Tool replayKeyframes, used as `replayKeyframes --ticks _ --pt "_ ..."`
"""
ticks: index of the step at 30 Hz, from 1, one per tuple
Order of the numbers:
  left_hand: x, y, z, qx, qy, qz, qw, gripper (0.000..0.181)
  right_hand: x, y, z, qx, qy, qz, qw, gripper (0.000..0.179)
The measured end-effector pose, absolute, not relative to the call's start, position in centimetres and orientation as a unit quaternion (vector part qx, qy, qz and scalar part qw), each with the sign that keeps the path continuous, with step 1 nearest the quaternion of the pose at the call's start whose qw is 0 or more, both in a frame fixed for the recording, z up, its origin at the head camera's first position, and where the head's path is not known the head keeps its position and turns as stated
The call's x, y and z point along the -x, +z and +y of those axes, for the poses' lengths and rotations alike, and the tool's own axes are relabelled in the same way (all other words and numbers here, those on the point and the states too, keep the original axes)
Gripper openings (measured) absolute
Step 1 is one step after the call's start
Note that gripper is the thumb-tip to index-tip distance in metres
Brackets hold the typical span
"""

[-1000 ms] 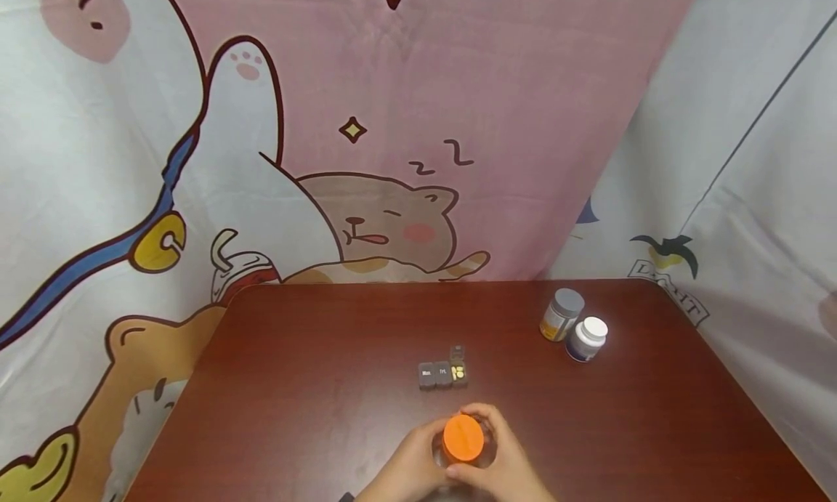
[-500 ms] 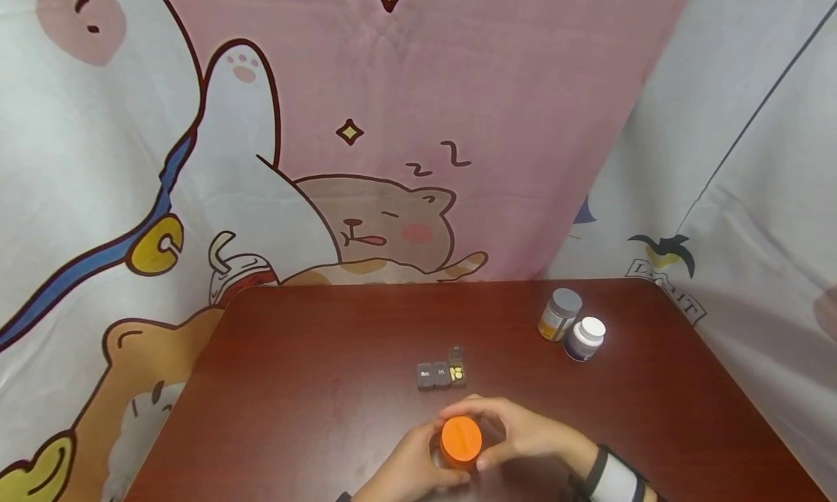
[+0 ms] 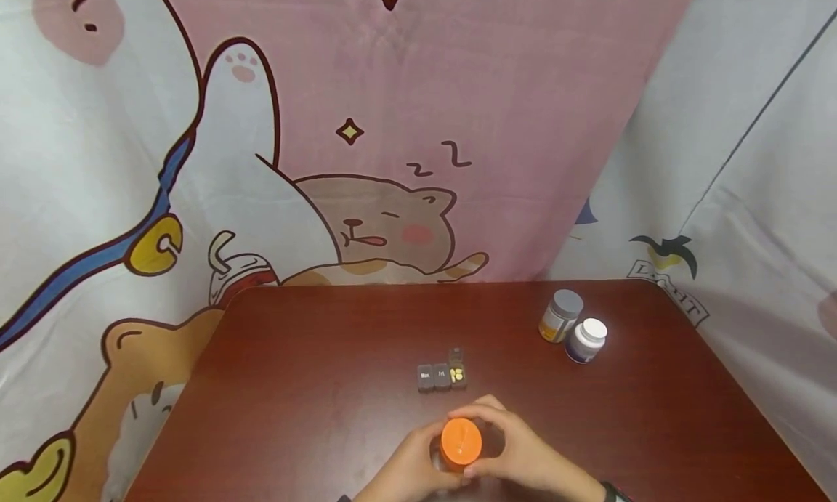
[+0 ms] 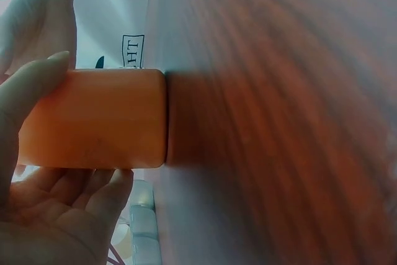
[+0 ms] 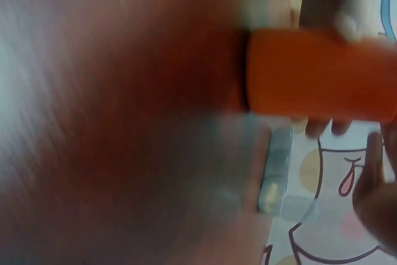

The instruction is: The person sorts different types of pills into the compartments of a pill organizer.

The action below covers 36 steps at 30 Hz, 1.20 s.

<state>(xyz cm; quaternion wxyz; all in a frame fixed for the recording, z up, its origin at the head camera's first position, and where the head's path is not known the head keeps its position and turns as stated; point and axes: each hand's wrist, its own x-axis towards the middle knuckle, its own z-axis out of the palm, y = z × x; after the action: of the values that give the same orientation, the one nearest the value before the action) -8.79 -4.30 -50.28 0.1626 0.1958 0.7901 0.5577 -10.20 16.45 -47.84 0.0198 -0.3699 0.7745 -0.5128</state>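
An orange pill bottle point(image 4: 99, 119) stands upright on the table, its orange cap point(image 3: 461, 441) facing up. My left hand point(image 3: 413, 458) grips the body from the left, thumb on the near side and fingers point(image 4: 105, 200) on the far side. My right hand point(image 3: 516, 447) is curled round the top from the right, index finger behind the cap and thumb in front. Beyond the hands lies a small dark pill organizer point(image 3: 434, 376). Its right compartment has its lid up and shows yellow tablets point(image 3: 457, 375); the other two lids are down.
At the back right of the brown table point(image 3: 314, 386) stand a grey-capped bottle point(image 3: 560, 316) and a white bottle point(image 3: 585, 340), close together. A cartoon-printed cloth point(image 3: 510, 124) hangs behind the table and along its sides.
My right hand swung out to the right, its thumb coming off the cap, then closed round the cap again with the wrist drawn nearer. The left hand kept its grip; the bottle stayed in place.
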Motion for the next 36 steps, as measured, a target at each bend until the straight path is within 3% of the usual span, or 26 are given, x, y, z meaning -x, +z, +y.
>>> replayKeyframes --ticks 4,9,14,21,26,31,36 --pt "8.7 -50.3 -4.3 -0.195 0.557 0.792 0.157 0.061 8.3 -48.4 15.4 0.281 -0.517 0.808 -0.041 0.062" --pt "8.7 -50.3 -4.3 -0.193 0.563 0.788 0.158 0.060 6.8 -48.9 14.0 0.169 -0.549 0.816 -0.064 0.061" --pt "8.6 -50.4 -4.2 -0.192 0.565 0.787 0.156 0.059 6.3 -49.5 12.8 0.134 -0.579 0.797 -0.104 0.063" --pt "8.7 -50.2 -4.1 -0.186 0.557 0.795 0.156 0.061 6.1 -49.7 12.6 0.134 -0.580 0.796 -0.110 0.072" --pt "8.8 -50.2 -4.2 -0.186 0.547 0.801 0.157 0.063 7.2 -48.9 14.3 0.234 -0.536 0.809 -0.051 0.078" --pt "8.8 -50.1 -4.3 -0.190 0.543 0.801 0.167 0.059 10.4 -47.9 16.7 0.405 -0.538 0.735 0.079 0.074" --pt "8.8 -49.9 -4.4 -0.185 0.542 0.799 0.182 0.055 13.4 -47.4 17.5 0.482 -0.547 0.658 0.188 0.062"
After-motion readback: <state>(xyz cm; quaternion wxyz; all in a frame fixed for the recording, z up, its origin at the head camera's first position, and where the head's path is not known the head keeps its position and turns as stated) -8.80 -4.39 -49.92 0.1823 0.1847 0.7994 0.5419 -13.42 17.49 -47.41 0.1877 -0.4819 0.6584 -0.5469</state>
